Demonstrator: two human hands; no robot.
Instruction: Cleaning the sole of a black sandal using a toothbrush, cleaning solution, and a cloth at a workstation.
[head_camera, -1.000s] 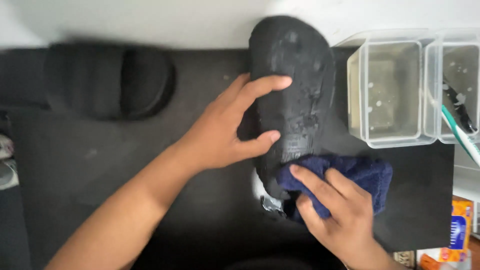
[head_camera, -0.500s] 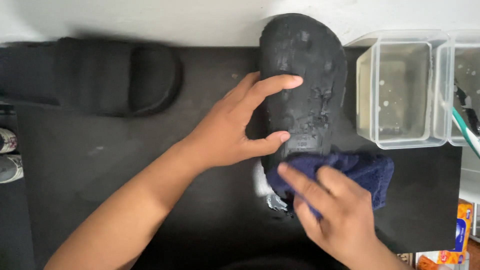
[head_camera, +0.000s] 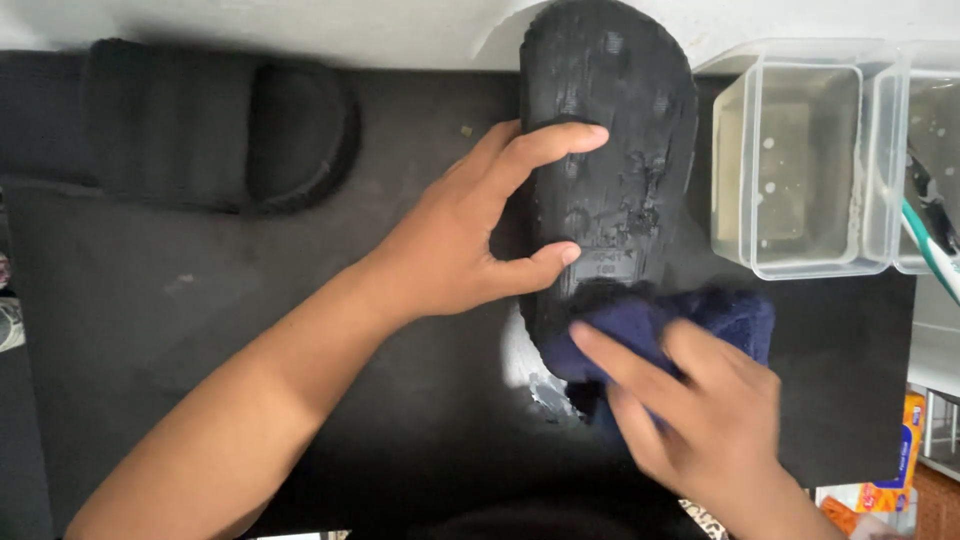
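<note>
A black slipper (head_camera: 610, 150) lies sole up on a black mat (head_camera: 200, 350), its toe toward the white wall. My left hand (head_camera: 470, 245) grips its left edge, fingers over the sole and thumb near the heel. My right hand (head_camera: 690, 410) presses a dark blue cloth (head_camera: 720, 315) against the heel end of the sole. White foam (head_camera: 520, 365) shows on the mat beside the heel.
A second black slipper (head_camera: 230, 135) lies at the back left of the mat. Two clear plastic tubs (head_camera: 790, 155) with cloudy water stand at the right; a toothbrush (head_camera: 930, 250) leans in the far one. Colourful packages (head_camera: 890, 470) sit at the lower right.
My right hand has slid the blue cloth a little up along the heel. The view has shifted slightly; my left hand keeps its grip on the slipper.
</note>
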